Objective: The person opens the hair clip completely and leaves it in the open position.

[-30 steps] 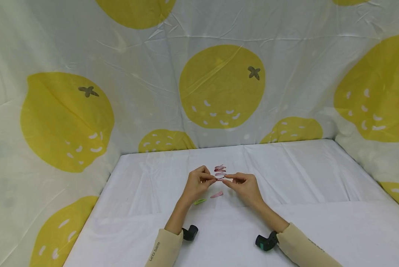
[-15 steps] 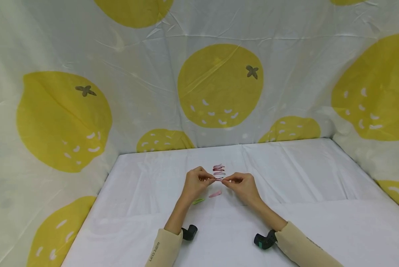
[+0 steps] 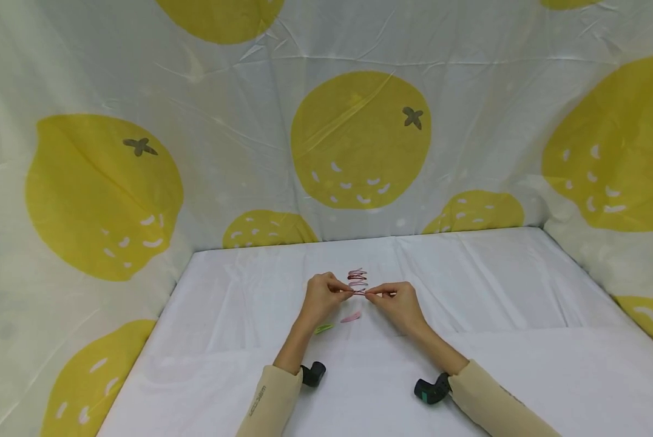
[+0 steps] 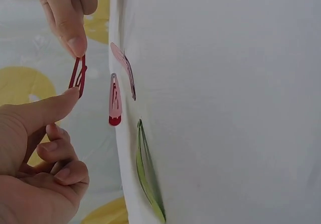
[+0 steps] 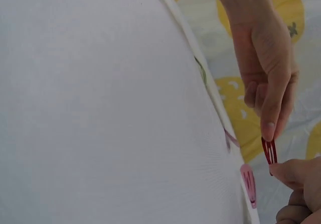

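A red snap hair clip (image 4: pixel 82 78) is held up over the table between both hands. My left hand (image 3: pixel 319 299) pinches one end of it between thumb and forefinger. At the other end, the thumb and forefinger of my right hand (image 3: pixel 399 304) pinch it. In the left wrist view the clip's frame and inner tongue stand apart. Just beyond the hands, several pink and red clips (image 3: pixel 357 277) lie in a row. Nearer the body are a pink clip (image 3: pixel 351 317) and a green clip (image 3: pixel 323 329), the green one close to the left wrist.
White cloth covers the table (image 3: pixel 468 376). A curtain with yellow lemons (image 3: pixel 362 139) hangs behind it and along the sides. Black wrist cameras (image 3: pixel 313 374) stick out from both beige sleeves (image 3: pixel 272 397).
The right forefinger, a little raised at first, has come down to meet the thumb on the clip's end. Otherwise both hands stay nearly in place, while the head view shifts slightly.
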A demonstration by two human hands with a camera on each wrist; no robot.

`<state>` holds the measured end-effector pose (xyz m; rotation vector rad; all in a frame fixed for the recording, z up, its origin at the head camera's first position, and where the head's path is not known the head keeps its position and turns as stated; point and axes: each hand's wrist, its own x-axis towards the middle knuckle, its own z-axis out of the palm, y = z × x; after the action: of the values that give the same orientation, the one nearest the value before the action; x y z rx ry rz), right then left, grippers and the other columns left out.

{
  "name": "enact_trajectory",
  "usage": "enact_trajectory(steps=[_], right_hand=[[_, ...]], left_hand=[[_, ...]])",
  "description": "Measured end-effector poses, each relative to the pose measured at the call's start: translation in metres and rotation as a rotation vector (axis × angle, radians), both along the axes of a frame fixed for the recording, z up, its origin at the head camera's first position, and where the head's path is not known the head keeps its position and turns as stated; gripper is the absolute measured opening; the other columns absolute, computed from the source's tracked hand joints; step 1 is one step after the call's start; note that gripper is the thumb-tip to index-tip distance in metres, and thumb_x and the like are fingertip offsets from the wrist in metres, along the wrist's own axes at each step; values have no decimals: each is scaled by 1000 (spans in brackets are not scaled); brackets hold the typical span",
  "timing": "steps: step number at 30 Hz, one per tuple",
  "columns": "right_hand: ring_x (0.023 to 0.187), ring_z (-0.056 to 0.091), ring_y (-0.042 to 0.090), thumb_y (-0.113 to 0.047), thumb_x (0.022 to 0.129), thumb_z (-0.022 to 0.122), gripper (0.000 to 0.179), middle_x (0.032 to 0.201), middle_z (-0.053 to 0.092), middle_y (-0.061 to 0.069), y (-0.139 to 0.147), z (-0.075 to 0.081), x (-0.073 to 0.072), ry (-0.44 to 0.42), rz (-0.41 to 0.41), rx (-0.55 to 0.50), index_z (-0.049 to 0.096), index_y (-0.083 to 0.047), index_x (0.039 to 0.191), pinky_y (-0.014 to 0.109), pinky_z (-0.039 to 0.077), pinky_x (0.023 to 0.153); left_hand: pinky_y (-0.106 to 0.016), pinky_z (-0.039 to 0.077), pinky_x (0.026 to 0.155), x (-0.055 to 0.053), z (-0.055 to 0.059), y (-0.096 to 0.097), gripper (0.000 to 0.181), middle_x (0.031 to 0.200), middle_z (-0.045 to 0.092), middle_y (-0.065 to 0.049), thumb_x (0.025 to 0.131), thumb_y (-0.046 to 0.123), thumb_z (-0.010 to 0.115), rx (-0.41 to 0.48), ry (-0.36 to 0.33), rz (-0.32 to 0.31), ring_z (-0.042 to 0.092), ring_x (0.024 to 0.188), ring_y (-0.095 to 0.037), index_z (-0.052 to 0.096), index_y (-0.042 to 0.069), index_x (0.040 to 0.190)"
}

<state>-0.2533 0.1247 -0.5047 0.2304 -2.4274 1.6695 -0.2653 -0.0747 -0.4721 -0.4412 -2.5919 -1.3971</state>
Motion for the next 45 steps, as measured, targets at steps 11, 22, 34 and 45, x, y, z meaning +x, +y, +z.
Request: enact_trajectory(steps=[11,22,34,45], right_hand=[[52,37,3,-12,84,85,4,50,51,-11,-1,-10,-20,-43,-56,36,85,-8,82,20,28,51],[62,52,4,-8,82,85,3,75,78,10,-6,-11,-26,-23,-69,79,84,-5,81,20,40,56],[62,54,3,-11,81,87,4,77,79,9,-6,-12,-26,-26,-97,94,85,-7,82,20,40,55],[53,39,6,-15,84,86,9,52,48,-6,3,-3,-7,-118,-15,91,86,-12,93,21,29,51]], left_hand=[[-26,45,68,-20,-4,15,4,81,79,-13,75,-2,86,-114,-25,112,66,80,-24,83,0,78],[-31,54,71,-23,-10,19,4,83,79,-14,76,-3,86,-88,-124,178,72,86,-27,82,-2,78],[-30,52,71,-23,-6,21,6,84,79,-14,75,-1,88,-107,-115,187,70,84,-25,83,-1,78],[-26,43,65,6,5,-2,6,84,75,-11,77,3,89,-119,-261,154,57,78,-17,83,2,78]])
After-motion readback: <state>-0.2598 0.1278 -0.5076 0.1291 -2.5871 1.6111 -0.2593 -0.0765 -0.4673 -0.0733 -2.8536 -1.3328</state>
